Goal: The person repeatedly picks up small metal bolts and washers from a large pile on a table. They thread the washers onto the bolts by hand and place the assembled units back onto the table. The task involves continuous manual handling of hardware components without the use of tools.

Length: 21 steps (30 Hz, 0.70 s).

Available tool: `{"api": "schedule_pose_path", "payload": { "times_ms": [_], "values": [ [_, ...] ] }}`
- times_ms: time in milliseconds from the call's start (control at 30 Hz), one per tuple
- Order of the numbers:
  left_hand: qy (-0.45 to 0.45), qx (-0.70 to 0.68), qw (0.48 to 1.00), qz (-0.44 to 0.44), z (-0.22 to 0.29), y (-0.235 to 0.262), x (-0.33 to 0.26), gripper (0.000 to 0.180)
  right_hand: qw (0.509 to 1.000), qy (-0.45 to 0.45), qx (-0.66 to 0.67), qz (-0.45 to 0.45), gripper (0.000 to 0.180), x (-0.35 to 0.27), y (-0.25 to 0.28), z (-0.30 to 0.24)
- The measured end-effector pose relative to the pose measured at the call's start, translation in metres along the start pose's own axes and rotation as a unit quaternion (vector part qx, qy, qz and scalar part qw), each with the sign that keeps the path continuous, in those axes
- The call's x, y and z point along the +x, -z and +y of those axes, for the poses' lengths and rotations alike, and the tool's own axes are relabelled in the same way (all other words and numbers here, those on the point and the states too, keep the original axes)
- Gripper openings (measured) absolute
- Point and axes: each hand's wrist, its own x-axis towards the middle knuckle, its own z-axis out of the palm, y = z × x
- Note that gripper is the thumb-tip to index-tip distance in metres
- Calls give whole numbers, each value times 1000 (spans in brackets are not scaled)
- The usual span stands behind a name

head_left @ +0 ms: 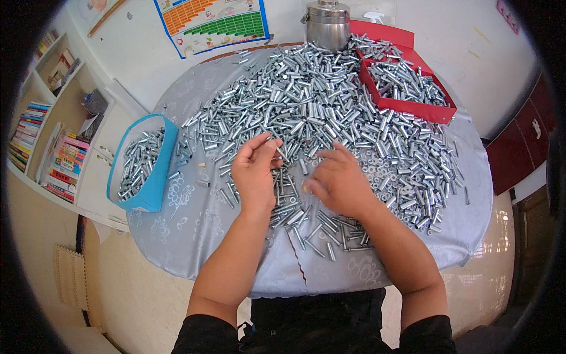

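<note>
The round table [177, 236] under its silvery cloth is where it all sits, and most of the job looks to be ahead: a huge heap of small metal tubes [318, 106] covers the far half of the table and spills down toward the person. Off the table's left edge hangs a blue bin [154, 177], partly filled with tubes, and at the table's far right a red box [413, 106] holds another batch; I judge those as the finished share, small against the heap. The left hand [253, 174] is raised just above the table's near middle, fingers curled and pinching one tube at the tips. The right hand [339, 180] hovers beside it, fingers bent loosely over the scattered tubes; whether it grips anything I cannot tell. A steel pot [327, 23] stands at the table's far edge
</note>
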Motion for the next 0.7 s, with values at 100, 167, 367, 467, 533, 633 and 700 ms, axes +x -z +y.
{"api": "schedule_pose_path", "payload": {
  "times_ms": [100, 167, 367, 467, 533, 633, 700],
  "values": [
    [-3, 1, 1000, 12, 5, 1, 1, 21, 996, -77, 34, 5, 31, 3, 8, 1],
    [-4, -2, 1000, 13, 5, -1, 1, 21, 989, -11, 79, 125, 28, 0, 0, 4],
    [-3, 19, 1000, -3, 4, 2, 1, 23, 980, 95, -61, 163, 22, -3, -12, -1],
    [21, 20, 999, -28, -1, 2, 1, 23, 997, 64, -35, 28, 23, -6, -8, 13],
    [54, -3, 997, -46, -2, 2, 0, 21, 999, -15, 11, 48, 27, -10, -1, 8],
    [115, -26, 991, -58, -2, -1, -4, 19, 965, -102, 185, 158, 32, -15, 10, 0],
    [138, -30, 988, -68, -2, -2, -6, 17, 929, -110, 275, 221, 37, -18, 12, 2]
  ]
}}
